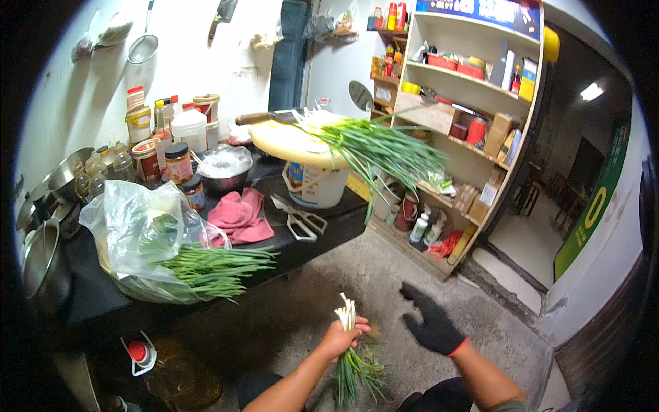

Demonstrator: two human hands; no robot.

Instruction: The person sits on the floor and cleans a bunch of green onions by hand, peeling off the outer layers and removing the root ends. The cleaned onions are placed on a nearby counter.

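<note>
My bare left hand [339, 337] grips a small bunch of scallions [355, 373], white ends pointing up and green leaves hanging below the fist. To its right, my right hand [433, 322] wears a black glove with a red cuff edge. It is empty, with thumb and fingers apart. A larger heap of scallions [383, 144] lies on a round yellowish cutting board [288, 144], its leaves drooping past the right edge. Beside the heap's white ends rests a dark-handled knife [257, 118]. The board sits atop a white plastic bucket [322, 188] on the black counter [329, 242].
A clear plastic bag [144, 211] with more long green stalks [221, 270] lies on the counter. Near it are a pink cloth [242, 216], scissors [302, 219], jars [177, 162] and a metal bowl [224, 177]. A wooden shelf [463, 118] stands beyond; a red-capped jug [141, 355] is at lower left.
</note>
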